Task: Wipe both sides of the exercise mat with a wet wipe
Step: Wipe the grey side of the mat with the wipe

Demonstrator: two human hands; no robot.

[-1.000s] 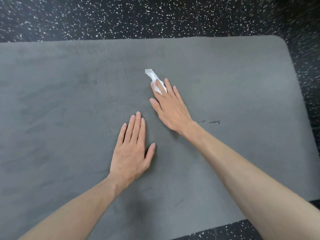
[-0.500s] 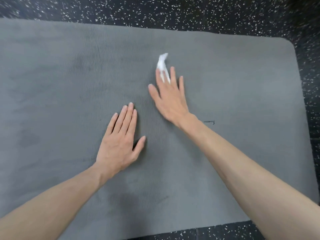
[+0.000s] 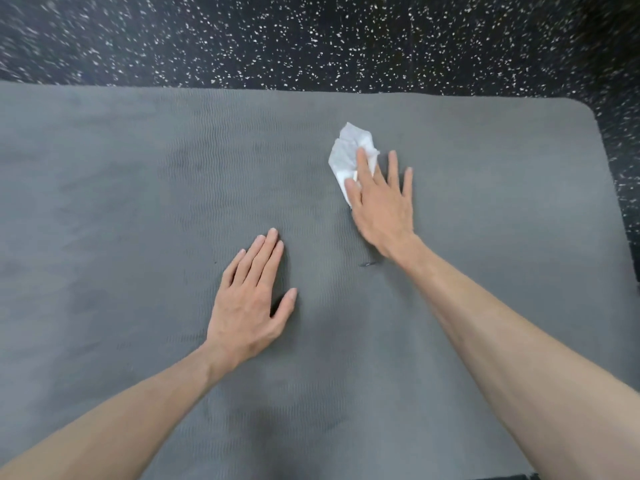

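Half the wet wipe hidden under right hand fingers.

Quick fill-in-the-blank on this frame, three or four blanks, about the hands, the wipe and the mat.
1. The white crumpled wet wipe lies under the fingers of the ____ hand.
2. The left hand rests flat on the grey ribbed exercise mat, holding ____.
3. The black floor is speckled with ____ flecks.
4. The right hand presses the wipe with ____ fingers.

Missing words: right; nothing; white; straight
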